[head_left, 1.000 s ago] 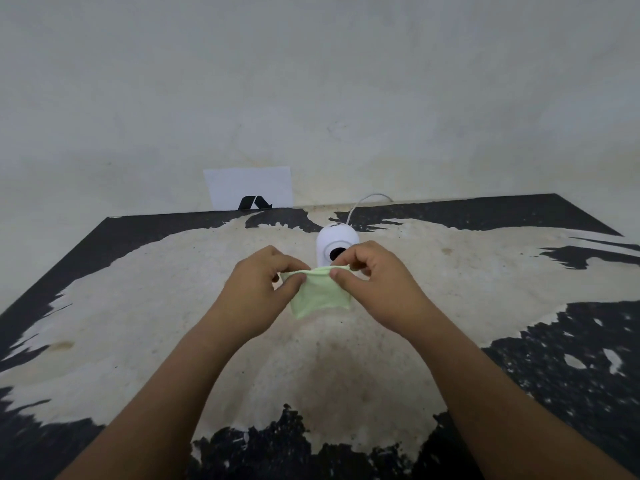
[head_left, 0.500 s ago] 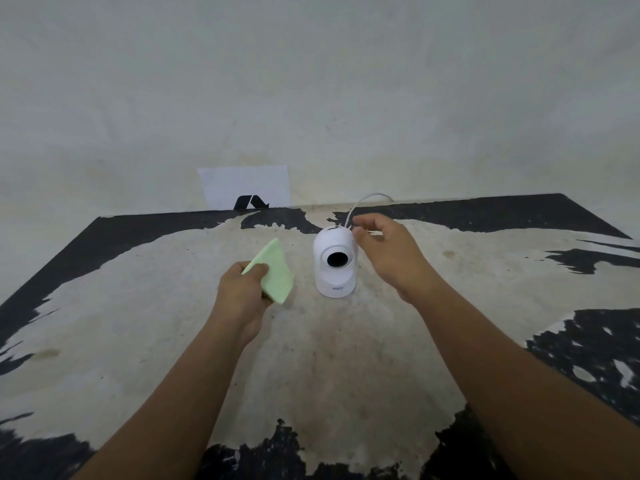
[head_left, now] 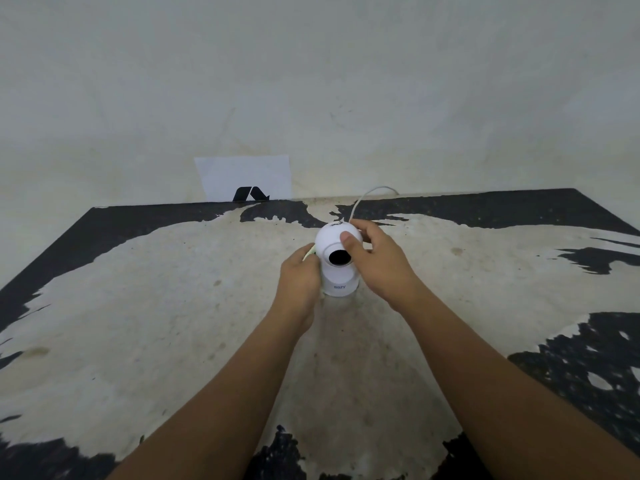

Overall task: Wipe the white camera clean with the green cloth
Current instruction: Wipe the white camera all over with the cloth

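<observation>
The white camera [head_left: 334,243] stands upright on the worn table, its round head with a dark lens facing me. My right hand [head_left: 377,261] grips the head from the right, thumb pressed on its front. My left hand [head_left: 299,277] presses against the camera's left side and holds the green cloth [head_left: 310,252], of which only a thin edge shows above the fingers. The rest of the cloth is hidden between hand and camera.
A white cable [head_left: 367,197] runs from the camera's top back over the table's far edge. A white sheet with a black mark [head_left: 244,180] leans on the wall behind. The table [head_left: 138,306] is black with large worn pale patches.
My left hand has carried the cloth rightward from beside the camera onto its left side. My right hand has closed around the camera's head, thumb on the front.
</observation>
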Demonstrator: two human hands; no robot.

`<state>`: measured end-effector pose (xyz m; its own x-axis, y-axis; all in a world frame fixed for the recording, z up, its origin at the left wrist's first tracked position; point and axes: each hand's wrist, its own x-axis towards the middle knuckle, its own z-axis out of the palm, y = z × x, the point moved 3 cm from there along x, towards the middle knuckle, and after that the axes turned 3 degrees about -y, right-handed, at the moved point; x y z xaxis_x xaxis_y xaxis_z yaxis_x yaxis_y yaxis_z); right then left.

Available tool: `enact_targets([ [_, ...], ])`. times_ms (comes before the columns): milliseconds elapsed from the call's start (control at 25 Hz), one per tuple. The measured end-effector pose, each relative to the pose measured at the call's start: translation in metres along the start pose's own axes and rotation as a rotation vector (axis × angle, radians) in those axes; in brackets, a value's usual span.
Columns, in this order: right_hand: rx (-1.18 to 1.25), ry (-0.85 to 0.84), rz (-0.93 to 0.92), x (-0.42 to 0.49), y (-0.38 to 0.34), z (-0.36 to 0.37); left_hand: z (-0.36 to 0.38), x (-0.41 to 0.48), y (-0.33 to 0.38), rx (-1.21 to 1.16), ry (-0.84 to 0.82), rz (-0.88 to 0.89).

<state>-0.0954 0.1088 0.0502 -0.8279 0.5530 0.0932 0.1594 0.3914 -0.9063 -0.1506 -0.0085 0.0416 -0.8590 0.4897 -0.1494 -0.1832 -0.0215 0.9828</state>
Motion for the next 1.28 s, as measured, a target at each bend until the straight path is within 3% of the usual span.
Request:
enact_targets([
  [200,0.040,0.021,0.016,0.001,0.001,-0.002,-0.004,0.006,0.009,0.003,-0.020,0.138],
  [400,0.059,0.022,0.022,0.000,0.001,-0.002,0.002,0.001,-0.005,0.212,-0.113,0.093],
  [600,0.080,0.030,0.023,-0.001,0.003,-0.002,0.001,0.003,0.006,0.179,-0.088,0.203],
  [760,0.092,0.031,0.020,-0.001,0.003,-0.001,0.001,0.010,0.013,0.329,-0.078,0.277],
  [960,0.091,0.030,0.021,-0.001,0.003,0.000,-0.005,0.007,-0.013,0.432,-0.133,0.159],
  [1200,0.106,0.022,0.013,-0.003,0.004,0.000,-0.006,0.000,0.009,0.216,-0.124,0.258],
  [1280,0.111,0.020,0.009,-0.003,0.003,0.001,-0.005,0.002,0.009,0.277,-0.141,0.200],
])
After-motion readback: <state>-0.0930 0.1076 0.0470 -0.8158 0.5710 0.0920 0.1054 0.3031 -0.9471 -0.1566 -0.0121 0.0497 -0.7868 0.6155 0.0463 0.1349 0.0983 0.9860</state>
